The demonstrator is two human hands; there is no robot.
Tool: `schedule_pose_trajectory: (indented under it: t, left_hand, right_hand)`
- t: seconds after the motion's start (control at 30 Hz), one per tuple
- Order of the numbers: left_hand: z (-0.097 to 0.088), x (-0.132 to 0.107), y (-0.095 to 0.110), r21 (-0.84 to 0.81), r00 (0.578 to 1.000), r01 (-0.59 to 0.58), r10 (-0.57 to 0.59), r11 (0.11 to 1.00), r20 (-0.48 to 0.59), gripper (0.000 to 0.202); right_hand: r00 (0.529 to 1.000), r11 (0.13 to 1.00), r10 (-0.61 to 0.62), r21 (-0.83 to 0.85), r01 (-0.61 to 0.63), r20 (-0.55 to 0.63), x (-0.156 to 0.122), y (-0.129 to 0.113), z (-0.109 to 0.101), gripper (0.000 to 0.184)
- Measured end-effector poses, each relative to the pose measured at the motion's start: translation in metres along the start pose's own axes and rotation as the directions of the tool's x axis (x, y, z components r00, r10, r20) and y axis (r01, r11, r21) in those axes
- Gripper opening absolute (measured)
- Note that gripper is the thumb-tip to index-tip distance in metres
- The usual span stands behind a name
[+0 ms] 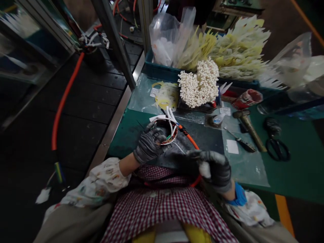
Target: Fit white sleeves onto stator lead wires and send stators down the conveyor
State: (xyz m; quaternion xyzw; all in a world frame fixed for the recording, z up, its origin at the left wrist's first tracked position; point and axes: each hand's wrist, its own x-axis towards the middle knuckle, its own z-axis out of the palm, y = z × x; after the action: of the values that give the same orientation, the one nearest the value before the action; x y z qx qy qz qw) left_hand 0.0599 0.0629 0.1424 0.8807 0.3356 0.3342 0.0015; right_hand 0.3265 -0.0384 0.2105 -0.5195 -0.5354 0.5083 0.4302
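Note:
My left hand (149, 144), in a grey glove, is closed round a small coil of thin coloured wires (170, 135) with white connector ends sticking up. An orange cable (188, 136) runs from that bundle down to my right hand (214, 168). That gloved hand is closed on the orange cable just above my lap. Both hands hover over the near edge of the green work table (298, 168).
A bunch of white-tipped wires (199, 84) stands behind the hands, before a blue bin (162, 71) of yellowish cable ties and plastic bags. A hammer (249, 126), a small tool (240, 141) and black scissors (277, 143) lie to the right. A thick orange cable (63, 101) crosses the dark floor at left.

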Motion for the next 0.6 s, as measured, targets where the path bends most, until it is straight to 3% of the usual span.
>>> schedule_pose_trajectory:
  t: [0.07,0.13,0.23,0.3,0.37,0.5,0.6]
  left_hand:
    - [0.000,-0.001,0.000,-0.032,1.000,0.006,-0.007,0.999,-0.008,0.016]
    - [0.000,0.000,-0.001,-0.055,1.000,0.006,-0.007,0.998,-0.014,0.015]
    - [-0.002,0.003,-0.001,-0.063,0.999,-0.022,0.020,0.998,-0.028,0.015]
    - [-0.003,0.006,-0.001,-0.081,0.997,-0.047,0.041,0.996,-0.065,0.015]
    - [-0.003,0.008,-0.001,-0.112,0.991,-0.060,0.046,0.992,-0.124,0.014]
    - [-0.004,0.011,0.000,-0.149,0.990,-0.050,0.030,0.988,-0.138,0.011]
    - [-0.004,0.011,0.001,-0.151,0.994,-0.030,0.013,0.988,-0.110,0.013]
  right_hand:
    - [0.980,0.997,0.079,0.002,-0.081,0.183,-0.007,-0.005,0.005,0.062]
    - [0.970,0.999,0.027,-0.037,-0.019,0.243,-0.001,-0.004,0.012,0.056]
    - [0.973,0.976,-0.147,-0.131,0.171,0.175,0.026,0.007,0.024,0.027]
    - [0.948,0.919,-0.288,-0.240,0.314,0.136,0.049,0.015,0.028,0.024]
    - [0.929,0.842,-0.350,-0.395,0.368,0.119,0.071,0.017,0.029,0.027]
    - [0.955,0.732,-0.216,-0.614,0.297,0.204,0.102,0.011,0.033,0.030]
    - [0.948,0.814,-0.232,-0.490,0.312,0.217,0.111,0.004,0.037,0.028]
